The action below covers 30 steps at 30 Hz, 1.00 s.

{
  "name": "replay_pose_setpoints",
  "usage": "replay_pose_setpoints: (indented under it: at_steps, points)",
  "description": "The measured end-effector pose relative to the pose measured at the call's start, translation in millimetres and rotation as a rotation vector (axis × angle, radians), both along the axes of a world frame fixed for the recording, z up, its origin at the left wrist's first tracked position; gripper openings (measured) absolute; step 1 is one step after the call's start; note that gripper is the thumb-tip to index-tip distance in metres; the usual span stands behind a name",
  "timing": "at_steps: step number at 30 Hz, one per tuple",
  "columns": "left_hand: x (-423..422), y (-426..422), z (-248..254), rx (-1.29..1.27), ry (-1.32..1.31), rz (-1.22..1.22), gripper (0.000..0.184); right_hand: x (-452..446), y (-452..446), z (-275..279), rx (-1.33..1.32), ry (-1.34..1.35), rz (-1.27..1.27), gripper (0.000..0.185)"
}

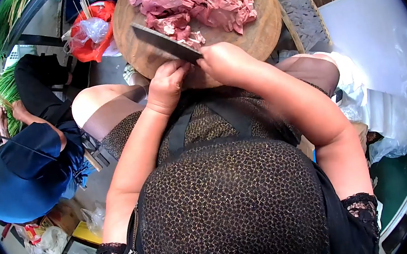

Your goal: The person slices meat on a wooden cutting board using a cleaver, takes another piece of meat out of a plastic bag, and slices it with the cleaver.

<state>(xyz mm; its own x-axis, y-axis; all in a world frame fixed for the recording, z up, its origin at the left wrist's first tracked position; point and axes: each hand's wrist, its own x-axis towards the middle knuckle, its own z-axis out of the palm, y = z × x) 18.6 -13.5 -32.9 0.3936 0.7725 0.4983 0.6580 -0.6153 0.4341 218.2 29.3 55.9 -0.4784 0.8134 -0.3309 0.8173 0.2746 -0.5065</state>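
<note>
My right hand (225,63) is wrapped round the handle of a cleaver (166,42), whose dark, broad blade points up and to the left over a round wooden chopping block (269,24). Close to the blade's near end, at the block's near edge, is my left hand (166,86). Its fingers are closed in a pinch, and what lies between them is hidden. A heap of pink raw meat (199,2), partly cut into small pieces, covers the far part of the block. Some small bits lie beside the blade.
Left of the block is a red plastic bag (102,28) with thin sticks and clear plastic. A co-worker in dark blue (27,167) bends over green stalks (7,89) at the left. White plastic sheeting (375,52) hangs at the right, near a grey woven seat (304,20).
</note>
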Motion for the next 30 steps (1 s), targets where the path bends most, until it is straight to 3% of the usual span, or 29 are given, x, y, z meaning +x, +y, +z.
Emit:
replay_pose_setpoints:
  at_steps: [2, 12, 30]
  points:
    - [-1.0, -1.2, 7.1, -0.016, 0.001, 0.000, 0.019, 14.8, -7.7, 0.8, 0.076, 0.056, -0.023, 0.025]
    - [-7.6, 7.8, 12.5, -0.054, 0.091, -0.034, 0.018, 67.5, -55.0, 47.7, -0.073, 0.006, -0.030, 0.027]
    - [-6.3, 14.6, 7.4, -0.115, 0.045, -0.030, 0.015, 58.2, -23.4, 47.5, -0.147, -0.055, 0.108, 0.029]
